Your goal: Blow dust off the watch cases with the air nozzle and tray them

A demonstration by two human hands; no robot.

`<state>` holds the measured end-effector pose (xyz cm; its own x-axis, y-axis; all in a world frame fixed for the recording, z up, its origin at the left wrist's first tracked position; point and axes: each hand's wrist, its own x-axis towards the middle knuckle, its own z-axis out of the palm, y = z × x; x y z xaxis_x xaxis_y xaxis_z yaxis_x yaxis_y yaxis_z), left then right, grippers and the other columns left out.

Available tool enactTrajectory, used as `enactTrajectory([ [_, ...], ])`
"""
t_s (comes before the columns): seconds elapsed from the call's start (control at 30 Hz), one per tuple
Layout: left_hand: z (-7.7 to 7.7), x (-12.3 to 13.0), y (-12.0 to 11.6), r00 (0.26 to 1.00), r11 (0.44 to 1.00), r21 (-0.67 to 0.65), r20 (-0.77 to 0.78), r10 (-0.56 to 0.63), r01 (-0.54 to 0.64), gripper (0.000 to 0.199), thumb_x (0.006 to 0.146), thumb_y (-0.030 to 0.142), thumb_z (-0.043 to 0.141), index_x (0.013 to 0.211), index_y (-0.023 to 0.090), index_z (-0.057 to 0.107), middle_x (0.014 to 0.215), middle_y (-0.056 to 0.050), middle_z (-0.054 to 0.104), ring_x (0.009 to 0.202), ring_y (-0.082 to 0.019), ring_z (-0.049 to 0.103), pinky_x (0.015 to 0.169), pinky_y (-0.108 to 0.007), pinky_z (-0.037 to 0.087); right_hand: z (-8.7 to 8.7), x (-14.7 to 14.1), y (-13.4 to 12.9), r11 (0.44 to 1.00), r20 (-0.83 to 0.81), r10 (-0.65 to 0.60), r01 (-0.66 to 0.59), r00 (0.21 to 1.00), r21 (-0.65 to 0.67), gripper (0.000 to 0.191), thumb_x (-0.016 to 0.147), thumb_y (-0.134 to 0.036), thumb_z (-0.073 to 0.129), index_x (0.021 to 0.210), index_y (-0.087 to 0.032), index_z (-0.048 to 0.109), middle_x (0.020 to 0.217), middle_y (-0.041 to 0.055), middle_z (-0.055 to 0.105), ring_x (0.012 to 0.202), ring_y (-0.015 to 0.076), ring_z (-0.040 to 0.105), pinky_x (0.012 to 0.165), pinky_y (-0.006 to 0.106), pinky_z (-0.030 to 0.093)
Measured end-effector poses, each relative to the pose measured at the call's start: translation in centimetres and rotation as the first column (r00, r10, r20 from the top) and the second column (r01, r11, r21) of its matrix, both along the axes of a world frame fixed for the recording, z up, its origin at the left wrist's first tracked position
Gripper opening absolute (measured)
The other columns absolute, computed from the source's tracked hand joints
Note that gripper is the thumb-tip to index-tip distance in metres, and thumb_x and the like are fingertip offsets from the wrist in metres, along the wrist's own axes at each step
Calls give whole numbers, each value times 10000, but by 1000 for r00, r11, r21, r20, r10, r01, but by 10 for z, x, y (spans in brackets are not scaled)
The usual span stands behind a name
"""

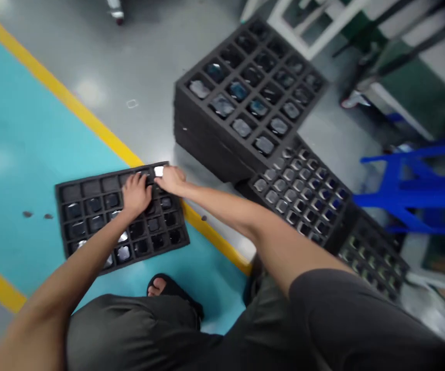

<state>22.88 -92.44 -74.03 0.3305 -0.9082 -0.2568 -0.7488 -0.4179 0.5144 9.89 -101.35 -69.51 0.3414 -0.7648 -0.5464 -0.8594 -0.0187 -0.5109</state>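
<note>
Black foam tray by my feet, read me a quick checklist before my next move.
Black foam tray lying flat on the teal floor: ok.
Left hand on the tray, holding something: cannot tell.
Right hand has a grip on the white piece: cannot tell.
Sandaled foot apart from the tray: ok.
Stacked foam trays apart from both hands: ok.
Tray cells all loaded: cannot tell, some shine silver, others look dark.

Factory floor (91, 67); stacked foam trays (241, 98)
</note>
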Motion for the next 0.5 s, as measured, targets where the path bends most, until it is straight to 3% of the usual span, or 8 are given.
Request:
enactTrajectory([
  [0.07, 18, -15, -4, 997, 997, -13, 31, -73, 74, 566, 932, 369, 475, 1445, 134, 520, 1635, -185, 409, 1484, -433, 370, 1195, -659, 280, 22, -45, 0, 997, 87, 52, -57, 995, 54, 265, 943, -377, 724, 1059, -139, 713, 1135, 44, 732, 1094, 214, 697, 996, 431, 572],
  [0.13, 31, -27, -7, 993, 992, -70, 69, -98, 103, 649, 969, 414, 357, 1556, 138, 386, 1686, -201, 302, 1483, -515, 336, 1145, -786, 231, 45, -115, -6, 994, 138, 26, -40, 990, 102, 246, 762, -370, 890, 860, -199, 744, 886, -72, 762, 964, 173, 727, 932, 354, 590],
  [0.17, 34, -32, -9, 987, 983, -112, 81, -136, 144, 669, 985, 440, 321, 1617, 221, 289, 1730, -139, 215, 1504, -521, 297, 1148, -806, 200, 56, -159, -9, 993, 149, -24, 7, 988, 114, 290, 639, -365, 957, 782, -224, 748, 775, -119, 746, 895, 151, 732, 889, 300, 591],
  [0.23, 34, -43, -18, 948, 921, -230, 131, -290, 313, 701, 975, 492, 358, 1606, 567, 63, 1747, 146, 38, 1529, -475, 288, 1174, -785, 218, 75, -259, -6, 979, 148, -191, 178, 970, 95, 340, 493, -333, 1004, 717, -247, 762, 677, -156, 722, 805, 118, 728, 808, 208, 570],
  [0.3, 34, -62, -29, 861, 806, -305, 144, -488, 508, 751, 953, 459, 425, 1502, 741, -1, 1676, 318, 8, 1476, -460, 399, 1119, -790, 341, 86, -366, 16, 899, 114, -436, 439, 892, 5, 206, 670, -296, 932, 789, -214, 785, 767, -104, 762, 818, 114, 732, 800, 196, 560],
  [0.33, 36, -77, -34, 796, 726, -337, 154, -586, 599, 773, 951, 426, 447, 1481, 767, 1, 1663, 338, 70, 1416, -444, 488, 1075, -784, 410, 87, -418, 34, 813, 86, -574, 579, 814, -61, 146, 780, -278, 866, 869, -195, 787, 843, -63, 776, 849, 121, 733, 829, 222, 567],
  [0.4, 45, -119, -44, 643, 543, -390, 196, -740, 744, 781, 958, 367, 475, 1511, 740, 68, 1632, 252, 350, 1242, -408, 642, 957, -739, 531, 81, -511, 79, 553, 23, -821, 805, 570, -216, 224, 950, -325, 718, 1081, -143, 721, 1040, 46, 756, 930, 165, 724, 877, 353, 599],
  [0.5, 67, -214, -58, 421, 305, -411, 229, -878, 859, 593, 968, 321, 515, 1517, 529, 425, 1311, 14, 722, 1006, -349, 729, 831, -580, 610, 60, -625, 147, 158, -58, -987, 903, 147, -400, 361, 999, -390, 642, 1273, -156, 628, 1275, 101, 659, 1117, 231, 673, 967, 456, 585],
])
